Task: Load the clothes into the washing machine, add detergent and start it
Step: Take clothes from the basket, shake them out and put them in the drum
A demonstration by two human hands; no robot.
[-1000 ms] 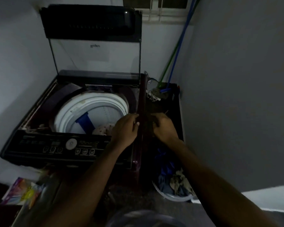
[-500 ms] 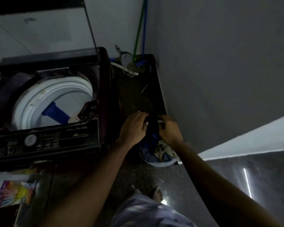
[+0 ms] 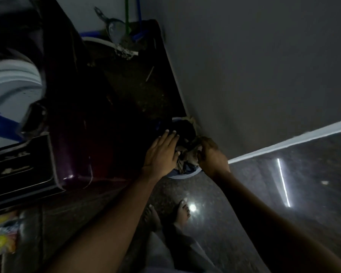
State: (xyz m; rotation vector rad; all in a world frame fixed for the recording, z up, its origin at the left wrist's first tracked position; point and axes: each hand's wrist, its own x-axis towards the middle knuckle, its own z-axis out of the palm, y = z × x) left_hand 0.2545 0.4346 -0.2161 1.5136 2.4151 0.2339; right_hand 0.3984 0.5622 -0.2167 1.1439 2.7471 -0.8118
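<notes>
Clothes (image 3: 187, 162) in tub (image 3: 185, 175) on floor, right of washing machine (image 3: 71, 138) (against wall (image 3: 254, 75)); detergent packet (image 3: 0, 241) lower left.

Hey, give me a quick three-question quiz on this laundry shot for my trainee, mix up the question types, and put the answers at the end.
1. True or false: the right hand grips a piece of the clothes in the tub.
2. Where does the tub stand? A between the washing machine and the wall; B on top of the machine; C hanging on the wall.
3. Fill in: the left hand lies on the clothes with its fingers ____ (straight or curled).
Key: 1 true; 2 A; 3 straight.
</notes>
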